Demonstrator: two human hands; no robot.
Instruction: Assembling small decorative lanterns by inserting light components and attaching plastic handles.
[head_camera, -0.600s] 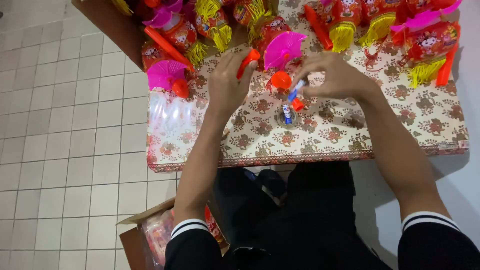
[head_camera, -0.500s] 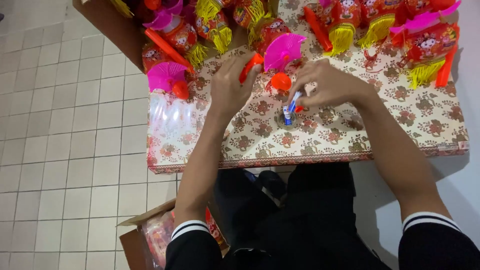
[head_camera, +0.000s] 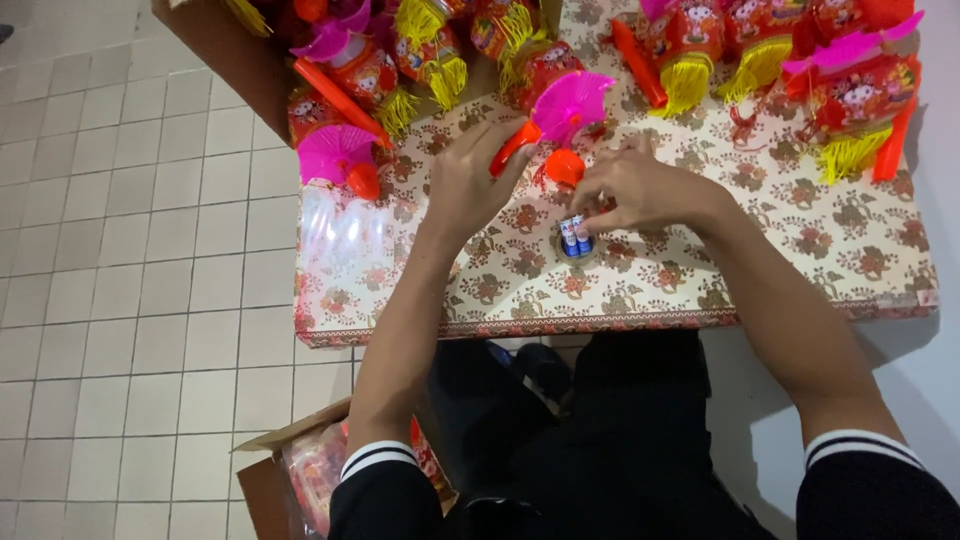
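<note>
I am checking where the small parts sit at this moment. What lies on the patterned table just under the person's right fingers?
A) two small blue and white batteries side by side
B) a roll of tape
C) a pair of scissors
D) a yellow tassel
A: two small blue and white batteries lie side by side on the flowered table, just below the fingertips of the right hand, while the left hand holds an orange handle.

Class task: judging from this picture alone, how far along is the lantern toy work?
Done: many red lanterns with yellow tassels lie piled at the table's far edge. In hand: the left hand holds an orange handle by a pink fan; the right hand touches small batteries. Left: packets in the cardboard box.
</note>
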